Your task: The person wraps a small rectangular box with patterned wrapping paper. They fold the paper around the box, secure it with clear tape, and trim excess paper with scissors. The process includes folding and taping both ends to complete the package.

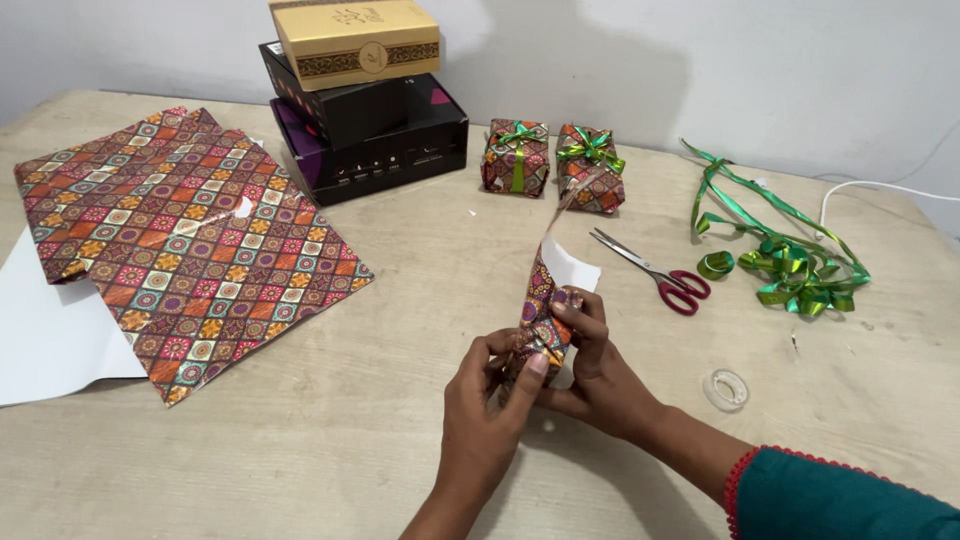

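At lower centre our left hand (pixel 480 410) and right hand (pixel 590 365) pinch a small parcel (pixel 540 320) in patterned paper, fingers (pixel 535 362) pressed on its folds above the pale wooden desk (pixel 300 450). Two ribboned gifts (pixel 550 160) sit at upper centre, stacked boxes (pixel 360 100) upper left, scissors (pixel 660 275) and a tape roll (pixel 726 388) right.

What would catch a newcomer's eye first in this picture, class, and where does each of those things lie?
First, the two hands at bottom centre, left hand and right hand, folding patterned paper around a small parcel. Next, the large patterned wrapping sheet spread on the table's left. Then the shiny green ribbon tangled at right, beside red-handled scissors.
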